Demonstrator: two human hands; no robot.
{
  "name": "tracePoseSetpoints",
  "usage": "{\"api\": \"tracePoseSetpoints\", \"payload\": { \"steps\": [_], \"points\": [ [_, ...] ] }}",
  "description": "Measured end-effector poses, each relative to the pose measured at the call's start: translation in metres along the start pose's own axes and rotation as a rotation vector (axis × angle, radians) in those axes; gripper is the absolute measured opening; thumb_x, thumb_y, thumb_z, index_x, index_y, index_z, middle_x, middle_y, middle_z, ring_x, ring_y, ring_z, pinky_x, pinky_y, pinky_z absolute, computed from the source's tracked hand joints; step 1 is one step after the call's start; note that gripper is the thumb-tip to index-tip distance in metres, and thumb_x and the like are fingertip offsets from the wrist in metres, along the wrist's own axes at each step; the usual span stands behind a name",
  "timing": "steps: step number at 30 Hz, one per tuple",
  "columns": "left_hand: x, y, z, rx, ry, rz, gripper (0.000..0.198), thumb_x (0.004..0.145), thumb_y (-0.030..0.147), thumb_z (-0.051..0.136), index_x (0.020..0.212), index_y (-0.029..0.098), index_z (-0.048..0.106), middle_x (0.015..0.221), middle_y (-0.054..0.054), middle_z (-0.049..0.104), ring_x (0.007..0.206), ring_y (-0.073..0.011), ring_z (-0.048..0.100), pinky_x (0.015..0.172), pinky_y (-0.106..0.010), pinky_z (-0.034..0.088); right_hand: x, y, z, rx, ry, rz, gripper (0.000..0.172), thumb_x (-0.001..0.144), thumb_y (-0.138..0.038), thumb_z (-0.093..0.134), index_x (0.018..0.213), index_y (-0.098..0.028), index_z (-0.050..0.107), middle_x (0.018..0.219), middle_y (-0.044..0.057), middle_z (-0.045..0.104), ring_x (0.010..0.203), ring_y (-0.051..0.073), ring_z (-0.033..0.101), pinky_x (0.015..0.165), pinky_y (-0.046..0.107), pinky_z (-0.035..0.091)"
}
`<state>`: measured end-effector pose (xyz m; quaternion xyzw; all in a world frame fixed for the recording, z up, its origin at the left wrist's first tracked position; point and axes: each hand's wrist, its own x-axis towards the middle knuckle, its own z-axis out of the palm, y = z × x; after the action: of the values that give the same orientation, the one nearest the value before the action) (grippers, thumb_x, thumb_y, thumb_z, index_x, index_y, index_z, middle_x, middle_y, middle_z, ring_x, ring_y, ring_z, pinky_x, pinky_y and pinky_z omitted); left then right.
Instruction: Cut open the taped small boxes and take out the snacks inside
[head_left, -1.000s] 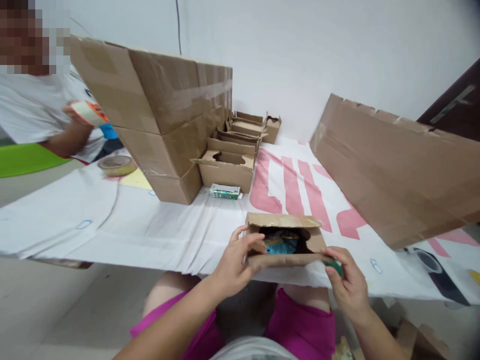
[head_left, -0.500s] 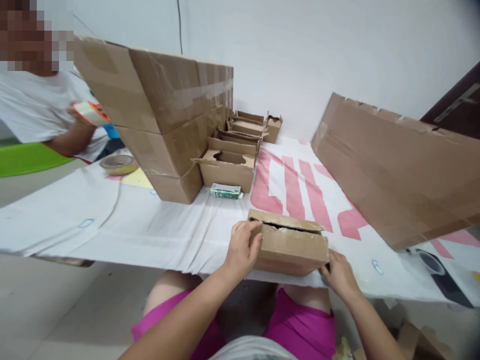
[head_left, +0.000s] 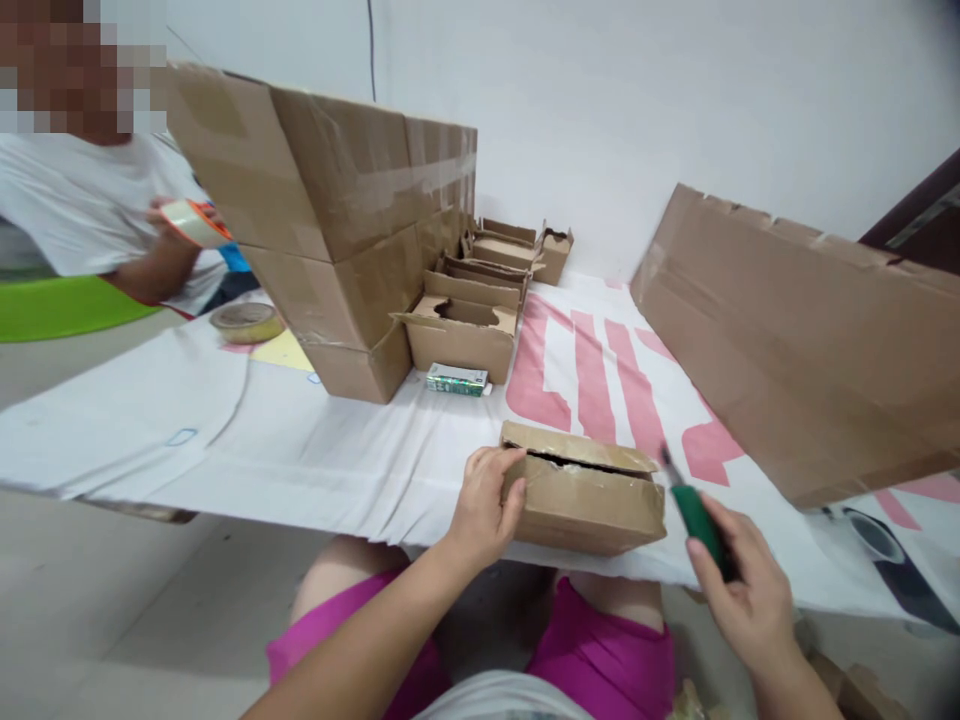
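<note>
A small brown cardboard box (head_left: 589,510) rests at the table's front edge, with a ragged slit running along its top between the flaps. Its left end is gripped by my left hand (head_left: 489,500), fingers over the top corner and thumb against the front face. To the right of the box, my right hand (head_left: 742,575) is closed around the green handle of a utility knife (head_left: 697,522). The knife's blade points up and away from me, near the box's upper right corner but apart from it. Part of the handle is hidden by my fingers.
A tall stack of taped cartons (head_left: 367,190) stands at left, beside open boxes (head_left: 461,345) and a small green-and-white carton (head_left: 457,380). A large cardboard box (head_left: 802,350) leans at right. Tape rolls (head_left: 247,322) lie about. A person (head_left: 75,210) holds tape across the table.
My right hand has come away from the box's lower right end, moving right, and the green knife now shows in it. My left hand keeps its place on the box.
</note>
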<state>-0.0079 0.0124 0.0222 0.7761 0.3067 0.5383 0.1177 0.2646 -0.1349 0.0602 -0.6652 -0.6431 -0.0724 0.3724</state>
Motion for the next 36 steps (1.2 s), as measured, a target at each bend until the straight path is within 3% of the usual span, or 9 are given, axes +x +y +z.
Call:
{"api": "tracePoseSetpoints", "payload": {
  "steps": [3,6,14,23,36],
  "points": [
    [-0.002,0.0,0.002,0.008,0.016,-0.023,0.033,0.091,0.02,0.044,0.124,0.019,0.043,0.104,-0.01,0.059,0.098,-0.023,0.056,0.085,-0.041,0.047,0.004,-0.039,-0.013,0.024,-0.284,-0.192,0.046,0.089,-0.022,0.052,0.135,-0.023,0.049,0.118,0.011,0.056,0.103,0.02,0.061,0.086,0.03,0.053],
    [-0.003,0.0,0.001,0.014,0.012,-0.029,0.035,0.091,0.019,0.044,0.125,0.019,0.042,0.105,-0.011,0.059,0.099,-0.0234,0.055,0.085,-0.041,0.047,0.006,-0.056,-0.012,-0.023,-0.381,-0.263,0.046,0.09,-0.022,0.05,0.136,-0.022,0.049,0.117,0.012,0.055,0.103,0.019,0.062,0.084,0.027,0.054],
    [-0.007,0.0,0.002,-0.006,0.02,-0.043,0.039,0.09,0.018,0.044,0.129,0.019,0.038,0.108,-0.011,0.056,0.101,-0.0236,0.054,0.086,-0.042,0.046,0.017,-0.068,0.003,-0.016,-0.415,-0.271,0.045,0.092,-0.021,0.047,0.137,-0.021,0.046,0.114,0.011,0.057,0.098,0.018,0.065,0.079,0.025,0.057],
    [-0.005,0.001,0.0,-0.013,0.016,-0.038,0.04,0.09,0.017,0.044,0.129,0.02,0.038,0.108,-0.011,0.056,0.101,-0.024,0.054,0.086,-0.042,0.046,0.019,-0.072,0.015,-0.031,-0.369,-0.275,0.048,0.091,-0.021,0.047,0.139,-0.021,0.043,0.115,0.013,0.057,0.1,0.022,0.063,0.08,0.032,0.058],
    [-0.007,0.0,0.001,-0.028,0.02,-0.036,0.04,0.089,0.016,0.045,0.129,0.019,0.039,0.108,-0.011,0.057,0.1,-0.023,0.053,0.086,-0.04,0.046,0.022,-0.075,0.019,0.024,-0.336,-0.234,0.047,0.091,-0.022,0.049,0.138,-0.022,0.046,0.114,0.012,0.057,0.1,0.021,0.063,0.079,0.031,0.059]
  ]
}}
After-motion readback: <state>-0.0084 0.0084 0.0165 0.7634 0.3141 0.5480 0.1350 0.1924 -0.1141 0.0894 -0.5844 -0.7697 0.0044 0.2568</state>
